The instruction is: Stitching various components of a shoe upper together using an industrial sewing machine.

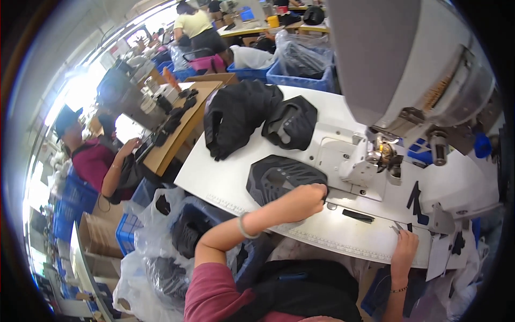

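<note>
Blue crates (300, 81) with clear plastic bags line the far side of a bright workshop, where a co-worker in a yellow top (194, 28) stands; another in a maroon shirt (95, 162) sits at a machine to the left. On the white desk (225, 180), with a ruler scale along its near edge, a grey and white sewing machine (365, 59) towers at the right. One black shoe upper (260, 182), patterned and dotted with eyelets, lies flat just left of the stitching area, its right end under the left hand (308, 203), whose fingers are curled together, pinching the edge. Behind it rest a second black upper (306, 121) and a black fabric bundle (241, 110). Near the desk's front edge, the right hand (406, 247) pinches a pointed metal tool (398, 226); a black strip (358, 216) lies between the hands
</note>
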Available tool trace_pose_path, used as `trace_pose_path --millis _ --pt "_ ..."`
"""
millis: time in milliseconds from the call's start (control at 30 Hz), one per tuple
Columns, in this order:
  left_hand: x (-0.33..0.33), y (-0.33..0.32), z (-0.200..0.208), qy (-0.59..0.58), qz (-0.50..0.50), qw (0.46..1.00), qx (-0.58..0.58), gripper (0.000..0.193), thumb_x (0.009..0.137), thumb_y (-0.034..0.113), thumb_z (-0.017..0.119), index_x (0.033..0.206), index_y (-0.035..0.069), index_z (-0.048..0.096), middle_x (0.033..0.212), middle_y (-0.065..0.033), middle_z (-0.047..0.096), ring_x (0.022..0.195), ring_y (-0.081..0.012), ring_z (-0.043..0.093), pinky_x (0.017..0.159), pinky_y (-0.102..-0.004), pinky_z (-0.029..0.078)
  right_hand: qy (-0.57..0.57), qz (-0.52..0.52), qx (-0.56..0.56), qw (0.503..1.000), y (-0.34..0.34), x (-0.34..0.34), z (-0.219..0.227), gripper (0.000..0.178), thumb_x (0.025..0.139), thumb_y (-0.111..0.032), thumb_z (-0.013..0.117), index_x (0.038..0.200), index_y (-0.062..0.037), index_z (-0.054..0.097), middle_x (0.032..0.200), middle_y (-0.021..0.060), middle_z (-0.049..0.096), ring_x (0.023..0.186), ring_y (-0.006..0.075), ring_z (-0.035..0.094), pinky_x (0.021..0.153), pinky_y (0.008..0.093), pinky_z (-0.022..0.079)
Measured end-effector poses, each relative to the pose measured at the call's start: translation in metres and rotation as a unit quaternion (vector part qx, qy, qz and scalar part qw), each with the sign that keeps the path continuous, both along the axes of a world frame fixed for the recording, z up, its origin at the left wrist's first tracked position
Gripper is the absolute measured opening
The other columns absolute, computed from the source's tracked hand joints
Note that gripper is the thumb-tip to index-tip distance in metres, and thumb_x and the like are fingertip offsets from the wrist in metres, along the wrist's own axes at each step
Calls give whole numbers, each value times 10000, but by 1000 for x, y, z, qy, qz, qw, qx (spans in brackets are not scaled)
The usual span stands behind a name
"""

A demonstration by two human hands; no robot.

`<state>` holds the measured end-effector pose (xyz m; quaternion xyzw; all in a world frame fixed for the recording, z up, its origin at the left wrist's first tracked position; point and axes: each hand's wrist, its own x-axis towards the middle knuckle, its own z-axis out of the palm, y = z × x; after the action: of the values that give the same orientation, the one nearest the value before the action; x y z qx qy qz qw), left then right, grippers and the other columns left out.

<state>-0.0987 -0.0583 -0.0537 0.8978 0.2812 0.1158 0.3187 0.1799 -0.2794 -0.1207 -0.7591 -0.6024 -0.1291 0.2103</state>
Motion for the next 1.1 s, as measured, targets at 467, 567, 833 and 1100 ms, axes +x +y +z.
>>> trace_pose_path --millis 467,567,833,1100 --pt "11 4 -6 -39 -36 966 253 276 711 -10 519 984 23 497 803 -115 502 764 -299 526 668 -375 457 681 130 -56 719 109 -28 150 173 917 -217 495 879 -49 488 658 13 516 450 53 484 394 201 417" --pt "16 -2 -10 -13 -35 962 270 221 751 -1 531 969 17 502 820 -123 526 789 -300 533 694 -365 455 645 156 -111 740 126 -20 178 230 886 -198 524 835 24 497 628 66 547 382 113 509 351 234 417" --pt "16 -14 -28 -68 113 935 329 180 794 84 588 950 22 522 863 -105 547 876 -261 525 804 -371 409 588 138 -280 746 152 1 209 282 854 -183 551 686 40 516 546 72 541 337 123 497 305 231 387" --pt "5 -9 -30 -83 1 925 370 256 742 55 568 993 9 540 909 -85 533 925 -231 503 860 -380 364 522 173 -148 822 149 -3 173 151 912 -155 504 912 -5 499 631 51 541 375 78 472 333 225 380"
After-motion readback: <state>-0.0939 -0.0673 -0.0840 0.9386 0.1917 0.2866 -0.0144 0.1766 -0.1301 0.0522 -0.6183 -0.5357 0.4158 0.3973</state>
